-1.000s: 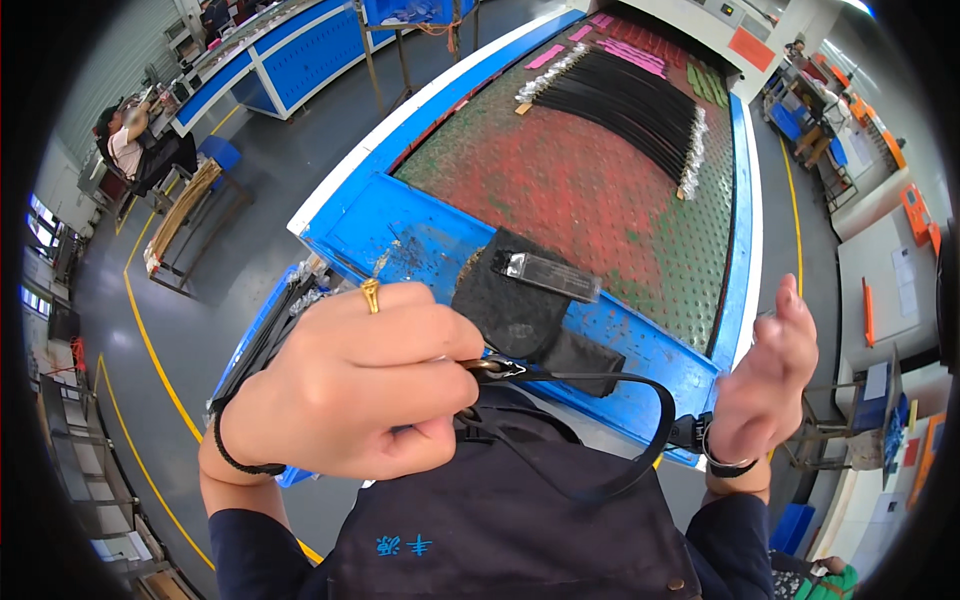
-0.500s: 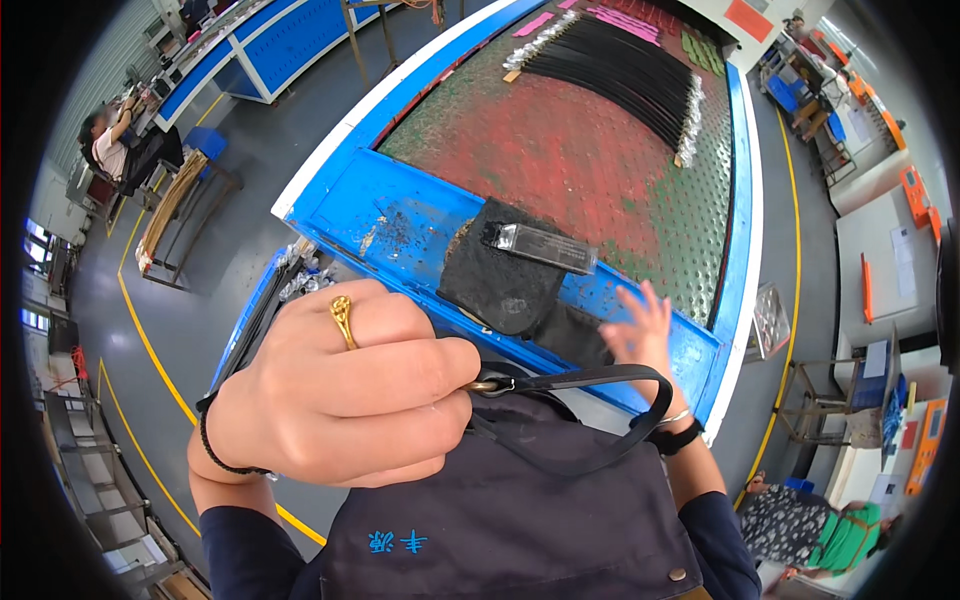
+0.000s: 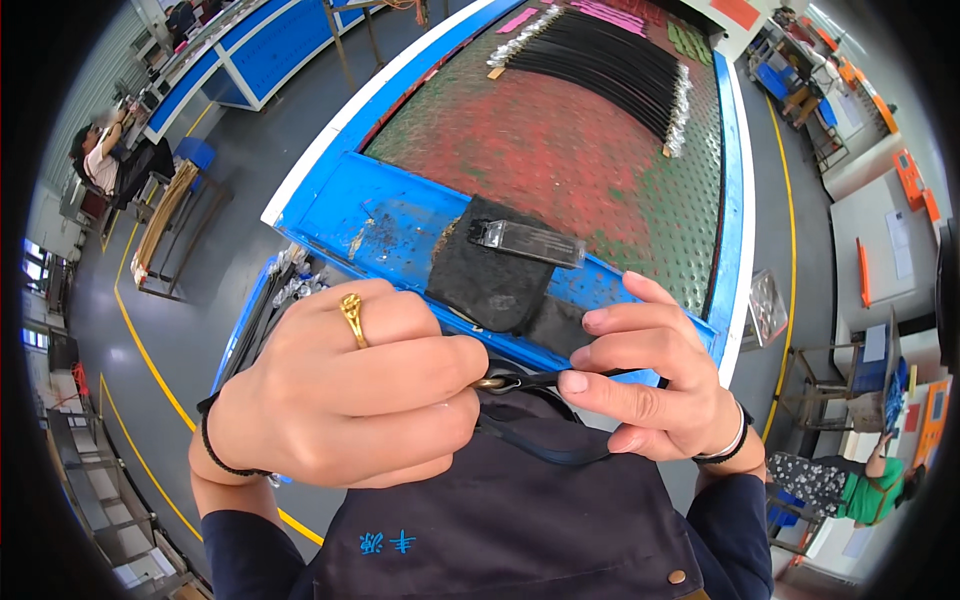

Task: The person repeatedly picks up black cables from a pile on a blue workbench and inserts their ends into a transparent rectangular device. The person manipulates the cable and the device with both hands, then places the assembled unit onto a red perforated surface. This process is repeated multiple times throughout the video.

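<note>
My left hand (image 3: 350,390), a gold ring on one finger, is closed in a fist around the end of a thin black strap (image 3: 535,380). A small brass-coloured metal piece (image 3: 490,382) pokes out beside its knuckles. What lies inside the fist is hidden. My right hand (image 3: 665,380) has its thumb and bent fingers about the strap, just right of the metal piece. The strap's slack part hangs in a curve below, over a dark apron (image 3: 500,520). Beyond the hands, a slim clear plastic case (image 3: 530,243) rests on a worn black pad (image 3: 490,285).
The blue-edged bench (image 3: 340,210) carries a red and green studded mat (image 3: 520,150). A row of black straps with wrapped ends (image 3: 600,65) lies across its far part. More black strips (image 3: 250,320) sit at the left. Seated people (image 3: 120,155) are off to the sides.
My right hand has come in from the right, and its spread fingers have closed about the strap near my left fist. The strap's raised loop has dropped. My left hand stays gripping.
</note>
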Motion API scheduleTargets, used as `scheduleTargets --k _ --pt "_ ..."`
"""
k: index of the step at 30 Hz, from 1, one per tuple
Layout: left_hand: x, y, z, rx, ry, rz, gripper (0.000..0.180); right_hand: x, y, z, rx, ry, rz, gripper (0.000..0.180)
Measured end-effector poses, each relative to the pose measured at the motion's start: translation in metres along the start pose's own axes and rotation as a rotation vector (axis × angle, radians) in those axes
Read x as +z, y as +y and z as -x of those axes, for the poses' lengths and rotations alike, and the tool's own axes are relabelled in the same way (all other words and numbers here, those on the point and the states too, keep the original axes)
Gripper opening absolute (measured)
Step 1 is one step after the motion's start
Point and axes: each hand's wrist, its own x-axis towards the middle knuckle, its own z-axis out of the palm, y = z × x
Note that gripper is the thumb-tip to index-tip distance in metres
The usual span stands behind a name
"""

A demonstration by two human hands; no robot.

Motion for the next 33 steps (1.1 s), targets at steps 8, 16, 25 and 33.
scheduleTargets --k 8,16,25,33 --pt "0.002 -0.001 0.002 -0.003 0.007 0.01 0.014 0.001 0.003 -0.001 -0.011 0.009 0.027 0.043" --pt "0.004 -0.003 -0.001 0.014 0.018 -0.014 0.013 0.002 0.009 0.002 0.033 0.02 -0.002 0.044" --pt "0.004 -0.003 -0.001 0.01 0.002 -0.011 0.014 -0.002 0.012 0.001 0.079 0.007 0.03 0.048" --pt "0.004 -0.007 0.027 -0.3 0.143 -0.012 0.014 0.049 0.065 0.065 0.699 0.516 -0.101 0.038"
